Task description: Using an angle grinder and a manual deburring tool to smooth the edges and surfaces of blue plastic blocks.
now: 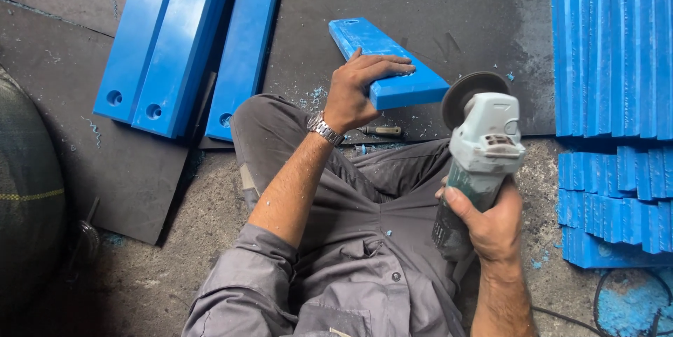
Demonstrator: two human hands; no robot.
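The fingers [392, 65] of the left hand [354, 92] lie spread over the near end of a blue plastic block [385, 60] and curl over its edge, pressing it down. The block is long, flat and smooth, with a small hole at its far end, and it rests on a dark rubber mat [449, 22] on the floor, just past the person's knee. The left arm is bare to the elbow, stretched forward, with a metal watch [324, 128] on the wrist. The fingers of the right hand [491, 228] are wrapped tight round the green body of a grinder [480, 162]. Its top is grey and white, and its round dark disc [466, 92] sits just beside the block's near corner; I cannot tell if they touch. The right wrist is bent up. A small tool with a wooden handle [382, 130] lies on the mat near the left wrist. Three more long blue blocks [182, 43] with holes lie side by side to the left. A big stack of blue strips [617, 50] stands on the right. Blue shavings [319, 95] dot the mat and the grey trousers [364, 204].
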